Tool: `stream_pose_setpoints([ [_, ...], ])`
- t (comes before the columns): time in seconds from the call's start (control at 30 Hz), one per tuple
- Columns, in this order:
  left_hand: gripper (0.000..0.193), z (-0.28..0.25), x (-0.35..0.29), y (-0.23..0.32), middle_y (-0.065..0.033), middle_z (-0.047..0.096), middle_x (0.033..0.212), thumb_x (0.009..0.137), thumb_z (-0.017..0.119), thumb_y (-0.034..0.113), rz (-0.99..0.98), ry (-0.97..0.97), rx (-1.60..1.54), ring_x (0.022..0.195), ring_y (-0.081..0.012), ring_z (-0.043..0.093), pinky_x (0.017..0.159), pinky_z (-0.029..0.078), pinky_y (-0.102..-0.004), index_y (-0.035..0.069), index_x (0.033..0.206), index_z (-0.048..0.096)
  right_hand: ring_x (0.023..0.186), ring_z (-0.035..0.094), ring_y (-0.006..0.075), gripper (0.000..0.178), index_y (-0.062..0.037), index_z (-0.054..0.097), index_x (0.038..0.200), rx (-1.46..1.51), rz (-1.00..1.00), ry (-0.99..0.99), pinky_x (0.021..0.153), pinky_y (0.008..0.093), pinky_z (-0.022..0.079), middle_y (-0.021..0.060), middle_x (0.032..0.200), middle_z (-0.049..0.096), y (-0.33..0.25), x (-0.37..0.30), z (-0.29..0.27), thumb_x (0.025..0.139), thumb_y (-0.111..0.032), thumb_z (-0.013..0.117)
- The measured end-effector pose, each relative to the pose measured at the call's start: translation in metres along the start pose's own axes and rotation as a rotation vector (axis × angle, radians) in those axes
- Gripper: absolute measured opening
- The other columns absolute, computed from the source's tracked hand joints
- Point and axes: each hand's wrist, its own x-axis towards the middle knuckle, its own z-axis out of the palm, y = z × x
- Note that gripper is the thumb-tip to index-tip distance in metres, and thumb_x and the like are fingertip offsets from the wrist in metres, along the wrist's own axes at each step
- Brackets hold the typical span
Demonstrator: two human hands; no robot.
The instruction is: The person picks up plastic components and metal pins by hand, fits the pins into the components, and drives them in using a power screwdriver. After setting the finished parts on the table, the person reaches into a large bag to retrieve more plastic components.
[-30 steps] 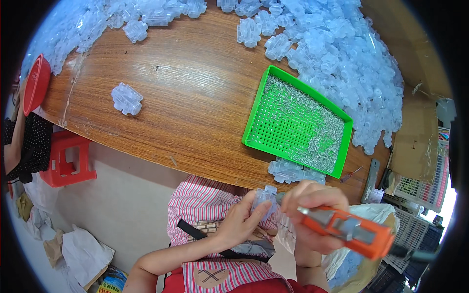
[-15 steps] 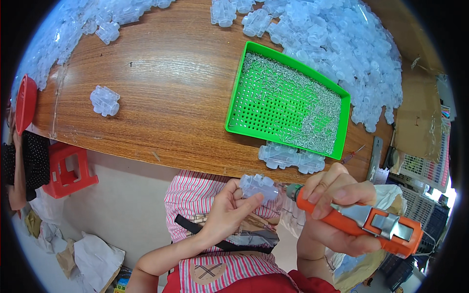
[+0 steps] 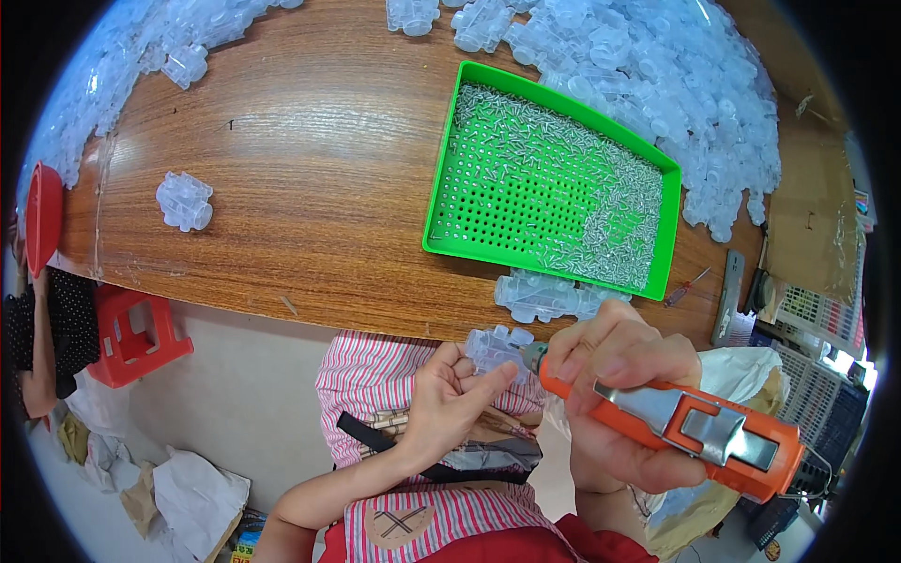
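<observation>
Head view shows left hand (image 3: 450, 399) pinching clear plastic part (image 3: 496, 349), right hand (image 3: 615, 375) gripping orange electric screwdriver (image 3: 676, 422) against it; an off-axis tip may slip toward fingers

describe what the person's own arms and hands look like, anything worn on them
Both arms are bare: no sleeves reach the forearms, and no gloves, watch or bracelet show. The left hand comes in on a slim forearm from the lower edge; its nails look short and unpainted. The right hand looks much bigger only because it is nearer the camera. I cannot make out any rings. Below them the person wears a pink-and-white striped top.
</observation>
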Motion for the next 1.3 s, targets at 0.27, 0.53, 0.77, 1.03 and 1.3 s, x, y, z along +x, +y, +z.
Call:
stream_pose_setpoints([
  [0.27,0.023,0.006,-0.002,0.004,-0.0157,0.065,0.100,0.085,0.063,-0.002,-0.017,0.020,0.037,0.092,-0.0148,0.063,0.079,0.054,-0.0242,-0.006,0.103,0.048,0.056,0.045,0.0177,0.073,-0.0061,0.053,0.081,-0.003,-0.008,-0.040,0.050,0.0329,0.046,0.0069,0.057,0.055,0.006,0.001,0.002,0.070,-0.078,0.055],
  [0.53,0.023,0.000,0.000,-0.001,-0.0147,0.065,0.101,0.087,0.063,0.000,-0.005,0.014,0.013,0.091,-0.0135,0.063,0.079,0.054,-0.0234,-0.006,0.104,0.049,0.058,0.047,0.0167,0.075,-0.0050,0.053,0.083,-0.033,-0.012,-0.118,0.051,0.0320,0.045,0.0063,0.059,0.055,0.010,-0.002,0.006,0.065,-0.078,0.060],
  [0.77,0.025,0.000,-0.009,0.002,-0.0090,0.063,0.108,0.089,0.062,0.006,0.021,0.008,-0.026,0.099,-0.0099,0.059,0.089,0.047,-0.0249,-0.001,0.111,0.051,0.060,0.046,0.0150,0.069,-0.0028,0.050,0.089,0.135,-0.103,0.067,0.045,0.0247,0.042,0.0047,0.056,0.051,-0.026,0.015,-0.007,0.080,-0.071,0.051],
  [1.03,0.025,0.004,-0.016,0.008,-0.0087,0.062,0.106,0.089,0.061,0.004,-0.042,0.103,-0.196,0.096,-0.0114,0.060,0.084,0.050,-0.0246,-0.001,0.110,0.048,0.061,0.050,0.0175,0.054,-0.0041,0.055,0.096,0.123,-0.030,0.007,0.056,0.0335,0.047,0.0053,0.064,0.057,-0.018,-0.003,-0.016,0.077,-0.053,0.067],
  [1.3,0.023,0.003,-0.010,0.002,-0.0038,0.061,0.090,0.085,0.066,0.004,0.032,0.142,-0.020,0.078,-0.0043,0.056,0.069,0.047,-0.0193,0.002,0.099,0.048,0.055,0.049,0.0166,0.077,-0.0050,0.050,0.090,-0.002,-0.076,0.015,0.045,0.0300,0.047,0.0045,0.055,0.053,-0.002,-0.001,-0.009,0.073,-0.080,0.047],
])
